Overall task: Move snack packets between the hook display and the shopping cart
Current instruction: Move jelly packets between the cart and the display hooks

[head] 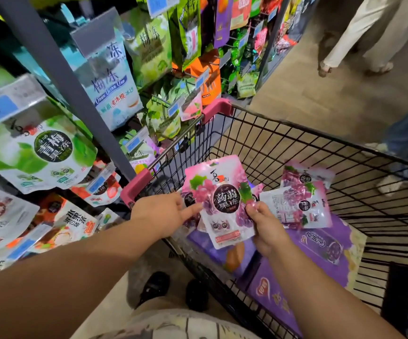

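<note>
Grip on the grape jelly packet (222, 199) was the point to get right; it stood upright just above the near left part of the shopping cart (295, 129), printed face toward the camera. The right hand (266, 228) pinched its lower right edge between thumb and curled fingers; the left hand (166, 214) lay mostly open, forefinger straight and touching the packet's left edge; whether its other fingers reached behind could not be told. Which way the packet was bound could not be told either. If it was meant for the hook display (83, 111) on the left, the hold probably needed to stay low, so that the top edge remained free to meet a hook, with the left hand steadying the pouch, since such a soft bag would likely flop; if meant for the cart, it probably only needed laying flat on the pile.

Counted: two hands; one packet held; at least three more grape packets (313, 206) lying in the cart to the right, one with its back showing, and parts of others behind the held one, too hidden to number; at least two purple boxes (325, 243) beneath them; two pink corner guards (134, 187) on the cart's left rim; many hanging packets on the display, too crowded to count.
</note>
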### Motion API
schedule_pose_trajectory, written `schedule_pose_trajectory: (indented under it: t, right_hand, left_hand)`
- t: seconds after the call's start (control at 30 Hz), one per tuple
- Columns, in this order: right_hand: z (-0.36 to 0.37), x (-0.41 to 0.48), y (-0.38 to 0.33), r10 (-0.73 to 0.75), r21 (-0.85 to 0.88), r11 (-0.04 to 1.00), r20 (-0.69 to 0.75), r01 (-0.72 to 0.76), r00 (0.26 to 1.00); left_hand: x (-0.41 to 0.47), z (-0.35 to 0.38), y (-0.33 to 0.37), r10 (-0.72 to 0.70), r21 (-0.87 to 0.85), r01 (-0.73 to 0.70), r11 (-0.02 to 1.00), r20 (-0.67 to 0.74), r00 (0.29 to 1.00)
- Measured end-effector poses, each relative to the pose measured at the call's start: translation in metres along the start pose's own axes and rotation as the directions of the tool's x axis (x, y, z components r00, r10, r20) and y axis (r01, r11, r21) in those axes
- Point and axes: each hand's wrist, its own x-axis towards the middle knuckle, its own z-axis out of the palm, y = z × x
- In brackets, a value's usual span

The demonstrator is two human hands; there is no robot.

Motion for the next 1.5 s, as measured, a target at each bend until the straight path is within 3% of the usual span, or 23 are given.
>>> schedule_pose_trajectory:
  t: [0.17, 0.3, 0.4, 0.47, 0.57, 0.67, 0.73, 0.77, 0.9, 1.03, 1.17, 1.33, 1.5]
  right_hand:
    - [0.049, -0.009, -0.004, 0.035, 0.197, 0.979, 0.084, -0.051, 0.996]
    - [0.076, -0.011, 0.006, 0.072, 0.217, 0.971, 0.115, -0.095, 0.991]
    - [0.073, -0.003, 0.015, 0.085, 0.111, 0.989, 0.115, -0.098, 0.99]
    - [0.064, 0.006, 0.019, 0.041, -0.146, 0.989, 0.096, -0.027, 0.995]
    - [0.045, 0.017, 0.02, -0.078, -0.538, 0.842, -0.031, 0.05, 0.996]
    - [0.012, 0.037, 0.025, -0.286, -0.842, 0.54, -0.185, -0.001, 0.94]
    - [-0.004, 0.047, 0.029, -0.267, -0.924, 0.367, -0.212, -0.105, 0.94]
    - [-0.01, 0.052, 0.033, -0.223, -0.929, 0.333, -0.241, -0.159, 0.945]
    - [-0.017, 0.061, 0.038, -0.125, -0.935, 0.281, -0.259, -0.216, 0.958]
    - [-0.014, 0.066, 0.047, -0.129, -0.958, 0.192, -0.24, -0.213, 0.962]
    - [-0.01, 0.063, 0.047, -0.137, -0.959, 0.168, -0.252, -0.229, 0.958]
    - [-0.01, 0.057, 0.05, -0.177, -0.972, 0.18, -0.184, -0.152, 0.967]
    - [-0.019, 0.034, 0.062, -0.121, -0.991, 0.113, -0.089, -0.075, 0.989]
  left_hand:
    - [-0.004, -0.002, -0.005, 0.06, 0.002, -0.06, 0.998, -0.041, 0.997]
    - [-0.01, -0.007, -0.005, 0.038, -0.034, -0.039, 0.999, -0.034, 0.999]
    - [-0.01, -0.006, -0.006, 0.025, -0.054, -0.029, 0.998, -0.071, 0.997]
    - [-0.01, -0.005, -0.004, 0.021, -0.039, -0.025, 0.999, -0.086, 0.996]
    - [-0.009, -0.002, -0.002, 0.009, -0.006, -0.01, 1.0, -0.098, 0.995]
    - [-0.009, 0.0, -0.003, -0.001, 0.021, 0.003, 1.0, -0.1, 0.995]
    - [-0.009, 0.001, -0.002, -0.007, 0.039, 0.011, 0.999, -0.098, 0.995]
    - [-0.008, 0.001, -0.002, -0.013, 0.045, 0.017, 0.999, -0.095, 0.995]
    - [-0.008, 0.001, -0.002, -0.016, 0.039, 0.019, 0.999, -0.081, 0.997]
    - [-0.011, -0.003, 0.002, -0.037, 0.032, 0.04, 0.999, -0.091, 0.995]
    - [-0.011, -0.002, 0.003, -0.056, 0.047, 0.06, 0.997, -0.083, 0.995]
    - [-0.01, -0.002, 0.003, -0.059, 0.041, 0.062, 0.997, -0.088, 0.994]
    - [-0.011, -0.004, 0.002, -0.037, 0.009, 0.038, 0.999, -0.092, 0.995]
